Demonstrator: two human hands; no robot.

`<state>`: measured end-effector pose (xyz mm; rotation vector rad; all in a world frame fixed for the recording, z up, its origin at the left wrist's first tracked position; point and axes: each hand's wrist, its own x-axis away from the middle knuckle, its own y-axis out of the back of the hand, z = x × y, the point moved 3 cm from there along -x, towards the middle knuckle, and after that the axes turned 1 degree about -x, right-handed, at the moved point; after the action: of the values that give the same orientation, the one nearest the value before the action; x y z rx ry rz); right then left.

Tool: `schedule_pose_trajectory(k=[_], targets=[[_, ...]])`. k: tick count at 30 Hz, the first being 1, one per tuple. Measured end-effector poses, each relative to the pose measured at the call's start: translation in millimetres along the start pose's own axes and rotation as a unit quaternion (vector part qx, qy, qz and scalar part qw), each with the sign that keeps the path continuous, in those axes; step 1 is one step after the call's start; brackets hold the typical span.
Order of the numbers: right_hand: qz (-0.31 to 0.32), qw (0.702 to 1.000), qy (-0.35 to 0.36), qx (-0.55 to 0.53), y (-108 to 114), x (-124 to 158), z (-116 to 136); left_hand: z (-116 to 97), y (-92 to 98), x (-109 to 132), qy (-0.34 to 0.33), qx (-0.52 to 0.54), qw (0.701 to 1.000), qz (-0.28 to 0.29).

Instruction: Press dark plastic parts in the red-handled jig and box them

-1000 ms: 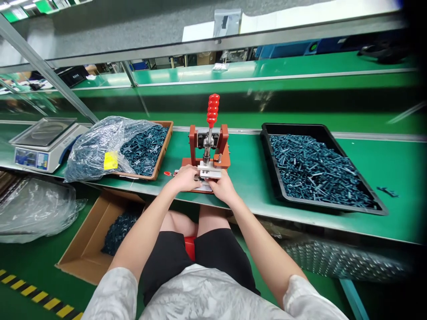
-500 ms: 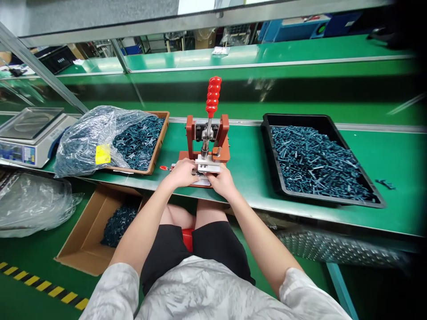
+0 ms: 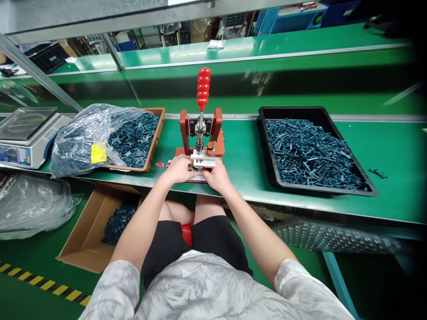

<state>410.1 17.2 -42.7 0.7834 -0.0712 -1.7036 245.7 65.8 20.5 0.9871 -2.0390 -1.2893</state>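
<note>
not much changed over that last second, honestly. the head cam drifted, so everything sat a bit higher in view, but the left hand (image 3: 178, 169) and right hand (image 3: 216, 176) stayed up at the front of the red toggle press (image 3: 200, 133), which was at 12 o'clock from them on the green tabletop (image 3: 240, 155). the red handle (image 3: 203, 88) was still standing straight up, so the press looked no different, with the steel clamp block (image 3: 203, 158) sitting just behind the hands. both hands were curled in around the base of the press, touching each other's side of the jig, but i couldn't tell if they were actually gripping a part since the fingers hid it. around them, a wooden tray (image 3: 155, 133) of dark teal plastic parts (image 3: 133, 140) sat at 10 o'clock, a black tray (image 3: 293, 109) heaped with similar parts (image 3: 310, 153) at 2 o'clock, a digital scale (image 3: 26, 142) at 9 o'clock and a cardboard box (image 3: 83, 235) at 7 o'clock.
</note>
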Motion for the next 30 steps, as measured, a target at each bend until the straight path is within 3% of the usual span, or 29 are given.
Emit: schedule_pose_trajectory(k=[5, 10, 13, 16, 18, 20, 22, 26, 30], targets=[[0.028, 1.0, 0.003, -0.009, 6.0, -2.5, 2.7, -1.5, 0.9, 0.8, 0.002, -0.011, 1.0, -0.017], [0.047, 0.999, 0.012, -0.023, 7.6, -5.7, 5.0, -6.0, -9.1, 19.9, -0.056, -0.001, 0.995, -0.085], [0.057, 0.998, 0.013, -0.018, 7.8, -6.6, 6.3, 1.1, -16.0, 48.5, -0.053, 0.021, 0.972, -0.228], [0.074, 0.997, 0.016, -0.008, 8.4, -6.8, 6.9, 29.1, -10.7, 72.7, 0.058, 0.082, 0.907, -0.41], [0.082, 0.997, 0.017, -0.001, 9.0, -6.4, 6.5, 51.8, -2.7, 71.4, 0.131, 0.176, 0.861, -0.458], [0.082, 0.997, 0.012, -0.002, 9.4, -5.8, 5.8, 66.6, 5.2, 53.5, 0.16, 0.281, 0.843, -0.43], [0.078, 0.997, 0.006, -0.006, 9.4, -5.2, 5.2, 65.2, 11.0, 28.2, 0.136, 0.322, 0.864, -0.363], [0.072, 0.997, 0.018, -0.006, 9.1, -5.0, 6.1, 28.6, 7.5, -2.1, 0.039, 0.228, 0.938, -0.259], [0.055, 0.998, 0.03, -0.021, 11.9, -3.5, 5.7, 13.5, -5.1, 3.2, 0.022, 0.203, 0.953, -0.225]])
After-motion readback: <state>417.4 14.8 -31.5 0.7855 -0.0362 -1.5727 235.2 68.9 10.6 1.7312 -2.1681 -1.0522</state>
